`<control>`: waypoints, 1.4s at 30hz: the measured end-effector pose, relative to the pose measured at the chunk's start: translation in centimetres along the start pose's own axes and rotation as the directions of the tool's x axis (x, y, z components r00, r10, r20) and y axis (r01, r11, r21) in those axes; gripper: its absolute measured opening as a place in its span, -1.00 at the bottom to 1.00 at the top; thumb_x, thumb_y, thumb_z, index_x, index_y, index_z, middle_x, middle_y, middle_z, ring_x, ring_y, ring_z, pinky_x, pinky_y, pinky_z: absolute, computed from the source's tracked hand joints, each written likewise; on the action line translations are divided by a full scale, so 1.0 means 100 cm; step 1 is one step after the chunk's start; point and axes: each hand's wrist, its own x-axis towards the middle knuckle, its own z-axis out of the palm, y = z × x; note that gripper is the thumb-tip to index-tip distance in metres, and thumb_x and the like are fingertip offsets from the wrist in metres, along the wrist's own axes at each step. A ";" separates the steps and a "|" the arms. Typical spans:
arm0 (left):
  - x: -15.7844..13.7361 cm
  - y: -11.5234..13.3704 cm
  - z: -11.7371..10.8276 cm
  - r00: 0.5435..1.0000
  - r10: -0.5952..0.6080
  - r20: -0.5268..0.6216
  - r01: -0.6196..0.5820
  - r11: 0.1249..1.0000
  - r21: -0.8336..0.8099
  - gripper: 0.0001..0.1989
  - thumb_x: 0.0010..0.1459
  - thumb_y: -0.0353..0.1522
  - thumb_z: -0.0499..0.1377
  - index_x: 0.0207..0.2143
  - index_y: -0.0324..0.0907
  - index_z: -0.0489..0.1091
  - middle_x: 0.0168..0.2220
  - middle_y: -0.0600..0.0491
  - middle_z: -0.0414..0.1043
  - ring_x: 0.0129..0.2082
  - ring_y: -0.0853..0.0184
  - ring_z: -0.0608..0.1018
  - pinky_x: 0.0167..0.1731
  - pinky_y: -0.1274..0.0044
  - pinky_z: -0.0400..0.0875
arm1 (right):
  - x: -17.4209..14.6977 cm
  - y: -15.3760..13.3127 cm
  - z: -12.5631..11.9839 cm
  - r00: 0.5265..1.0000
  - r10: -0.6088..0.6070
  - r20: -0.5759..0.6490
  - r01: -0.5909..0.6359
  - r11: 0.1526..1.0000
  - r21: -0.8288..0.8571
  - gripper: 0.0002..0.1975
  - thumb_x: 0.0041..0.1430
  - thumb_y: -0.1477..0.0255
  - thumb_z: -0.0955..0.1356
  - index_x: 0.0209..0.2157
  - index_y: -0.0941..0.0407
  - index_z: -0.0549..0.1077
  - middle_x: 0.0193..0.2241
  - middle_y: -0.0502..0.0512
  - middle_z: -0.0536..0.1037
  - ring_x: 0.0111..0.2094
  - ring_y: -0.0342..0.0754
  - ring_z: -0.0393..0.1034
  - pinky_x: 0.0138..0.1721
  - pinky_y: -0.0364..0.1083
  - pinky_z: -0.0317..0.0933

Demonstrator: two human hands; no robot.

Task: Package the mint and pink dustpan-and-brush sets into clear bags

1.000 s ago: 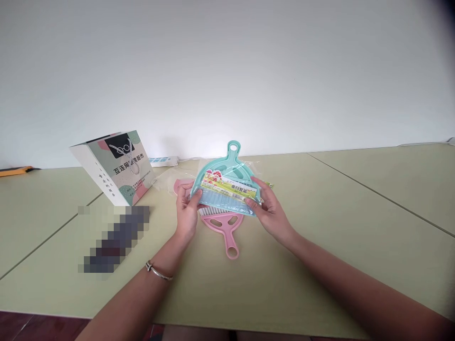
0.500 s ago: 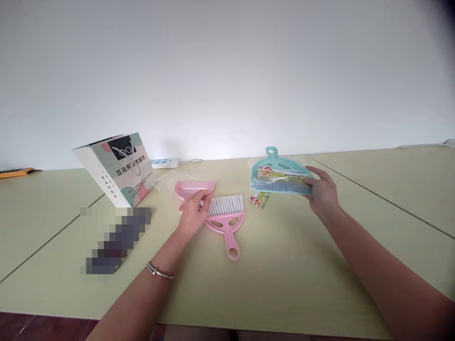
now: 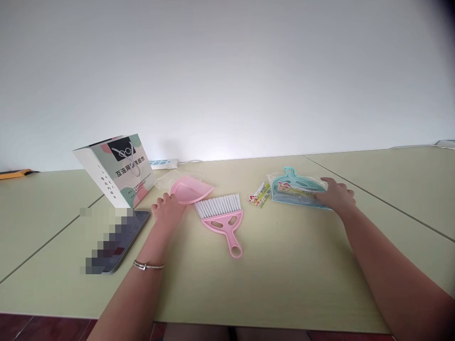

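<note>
The right hand (image 3: 337, 194) has the wrapped teal dustpan (image 3: 293, 181), on the right, by its right end: thumb in front, fingers behind, closed on the edge, probably because the thin rim is easy to pinch. The left hand (image 3: 167, 212) lies beside the pink dustpan (image 3: 190, 190), fingers curled; whether they grip its handle I cannot tell. Between the hands lies the pink brush (image 3: 223, 221), bristles far, handle near, which likely leaves the handle within reach. On the far left, the paper bag (image 3: 131, 177) reads 互连网眼镜超市 below a drawing of glasses; the phone (image 3: 131, 234), nearer, shows a partial "25". Print on the loose cards (image 3: 261, 194) and the teal dustpan's label (image 3: 289, 189) is too small to read
</note>
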 end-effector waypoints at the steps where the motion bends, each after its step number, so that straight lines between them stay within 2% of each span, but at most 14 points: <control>1: 0.003 -0.003 0.001 1.000 0.002 -0.030 -0.002 1.000 -0.002 -0.55 0.10 -0.20 -0.03 -0.09 -0.31 0.35 -0.07 -0.27 0.32 -0.08 -0.03 0.37 -0.15 0.23 0.22 | -0.003 -0.003 0.001 1.000 0.016 0.003 -0.016 1.000 0.009 -0.46 -0.05 0.38 0.32 0.04 0.07 0.28 -0.07 0.38 0.35 -0.06 0.25 0.24 -0.20 0.11 0.18; 6: 0.010 -0.017 0.005 0.994 0.027 -0.105 -0.032 0.998 -0.049 -0.66 0.07 -0.22 0.04 -0.25 -0.28 0.43 -0.15 -0.29 0.37 -0.08 -0.07 0.34 -0.16 0.19 0.18 | -0.022 -0.028 -0.006 0.972 -0.027 -0.232 0.099 0.947 0.305 -0.52 0.01 0.36 0.31 0.02 0.10 0.28 0.12 0.43 0.15 0.16 0.30 -0.06 0.02 0.23 -0.04; 11: 0.007 -0.014 -0.004 0.966 0.024 -0.257 -0.055 0.992 -0.115 -0.71 0.09 -0.34 0.05 -0.18 -0.26 0.43 -0.10 -0.28 0.33 -0.06 -0.09 0.29 -0.17 0.17 0.16 | -0.043 -0.054 -0.022 0.858 -0.183 -0.480 0.427 0.773 0.469 -0.60 0.05 0.40 0.26 -0.03 0.14 0.30 0.08 0.38 0.21 0.14 0.11 0.02 0.08 0.13 -0.06; 14: 0.002 -0.006 -0.013 0.911 0.136 -0.389 -0.223 0.956 -0.189 -0.67 0.13 -0.33 0.05 -0.08 -0.24 0.39 -0.07 -0.25 0.30 -0.07 -0.05 0.27 -0.16 0.18 0.15 | -0.054 -0.066 -0.029 0.866 -0.173 -0.470 0.458 0.653 0.603 -0.60 0.06 0.37 0.26 -0.02 0.11 0.28 0.06 0.31 0.24 0.11 0.06 0.08 0.02 0.06 0.06; 18: -0.010 0.006 -0.025 0.755 0.448 -0.479 -0.623 0.718 -0.310 -0.68 0.16 -0.29 0.05 -0.04 -0.13 0.37 -0.12 -0.10 0.32 -0.12 0.13 0.29 -0.07 0.29 0.16 | -0.068 -0.079 -0.033 0.950 -0.304 -0.067 0.186 0.381 0.906 -0.62 0.08 0.16 0.28 -0.08 0.01 0.32 -0.08 0.13 0.40 -0.12 -0.02 0.35 -0.12 0.02 0.23; 23: -0.025 0.019 -0.027 0.628 0.653 -0.423 -0.775 0.477 -0.414 -0.70 0.18 -0.35 0.02 -0.04 -0.06 0.36 -0.13 -0.04 0.32 -0.09 0.22 0.30 -0.03 0.36 0.18 | -0.090 -0.094 -0.035 0.598 -0.662 0.453 -0.287 0.350 0.892 -0.56 -0.02 0.07 0.34 -0.20 0.10 0.44 -0.31 0.11 0.54 -0.33 -0.05 0.43 -0.34 -0.08 0.31; 25: -0.027 0.025 -0.024 0.670 0.589 -0.453 -0.740 0.476 -0.475 -0.69 0.16 -0.32 0.06 -0.03 -0.03 0.35 -0.08 -0.05 0.29 -0.01 0.19 0.28 0.03 0.32 0.14 | -0.100 -0.101 -0.035 0.634 -0.617 0.467 -0.341 0.319 0.884 -0.63 -0.12 0.19 0.44 -0.29 0.11 0.46 -0.36 0.07 0.54 -0.38 -0.06 0.42 -0.46 -0.13 0.29; 27: -0.028 0.031 -0.021 0.773 0.401 -0.492 -0.634 0.447 -0.631 -0.56 0.11 -0.24 0.13 0.07 -0.02 0.25 0.06 -0.07 0.17 0.10 0.16 0.22 0.08 0.28 0.11 | -0.109 -0.108 -0.034 0.757 -0.510 0.408 -0.374 0.175 0.911 -0.66 -0.18 0.25 0.47 -0.33 0.10 0.45 -0.41 0.03 0.53 -0.43 -0.09 0.40 -0.51 -0.15 0.26; 29: -0.029 0.039 -0.018 0.902 0.253 -0.349 -0.415 0.290 -0.862 -0.39 0.08 -0.17 0.14 0.17 -0.01 0.08 0.16 -0.09 0.05 0.12 0.16 0.23 0.03 0.29 0.20 | -0.120 -0.117 -0.032 0.857 -0.402 0.323 -0.353 0.000 0.936 -0.66 -0.17 0.25 0.47 -0.32 0.06 0.42 -0.42 -0.02 0.52 -0.45 -0.13 0.38 -0.52 -0.16 0.26; 31: -0.031 0.046 -0.015 0.955 0.279 -0.100 -0.125 0.073 -0.989 -0.38 0.09 -0.12 0.09 0.18 -0.03 0.04 0.13 -0.10 0.15 0.02 0.19 0.36 -0.10 0.35 0.33 | -0.131 -0.124 -0.029 0.884 -0.376 0.278 -0.327 -0.071 0.942 -0.64 -0.15 0.23 0.45 -0.28 0.03 0.39 -0.42 -0.06 0.52 -0.47 -0.14 0.37 -0.53 -0.16 0.26; 33: -0.032 0.051 -0.013 0.950 0.311 0.014 0.037 -0.068 -0.997 -0.48 0.06 -0.13 0.10 0.07 -0.10 0.22 -0.04 -0.06 0.36 -0.15 0.23 0.46 -0.24 0.44 0.37 | -0.138 -0.127 -0.024 0.833 -0.469 0.294 -0.339 -0.011 0.941 -0.62 -0.12 0.16 0.43 -0.26 0.02 0.35 -0.44 -0.06 0.51 -0.49 -0.13 0.38 -0.53 -0.14 0.27; 36: -0.028 0.049 -0.014 0.996 0.092 -0.010 0.005 -0.160 -0.987 -0.67 -0.08 -0.26 0.16 -0.22 -0.18 0.40 -0.33 0.05 0.45 -0.38 0.32 0.45 -0.41 0.54 0.33 | -0.138 -0.122 -0.018 0.651 -0.695 0.305 -0.258 0.175 0.950 -0.55 0.04 -0.03 0.24 -0.27 0.06 0.34 -0.46 0.03 0.50 -0.47 -0.08 0.40 -0.47 -0.07 0.29; 40: -0.017 0.036 -0.019 0.983 -0.170 -0.067 -0.096 -0.172 -0.980 -0.73 -0.13 -0.35 0.13 -0.30 -0.18 0.42 -0.43 0.11 0.41 -0.45 0.38 0.39 -0.47 0.59 0.27 | -0.128 -0.111 -0.013 0.511 -0.849 0.134 0.342 0.344 0.874 -0.59 0.21 0.09 0.14 -0.15 0.05 0.40 -0.26 0.15 0.46 -0.22 -0.01 0.36 -0.22 0.03 0.27; 42: -0.015 0.032 -0.019 0.972 -0.202 -0.121 -0.155 -0.163 -0.974 -0.73 -0.11 -0.36 0.11 -0.28 -0.16 0.43 -0.37 0.10 0.42 -0.39 0.37 0.40 -0.42 0.59 0.29 | -0.127 -0.109 -0.011 0.356 -0.929 0.100 0.618 0.314 0.720 -0.71 0.21 0.24 0.20 -0.15 0.01 0.45 -0.17 0.18 0.41 -0.10 0.05 0.29 -0.07 0.12 0.18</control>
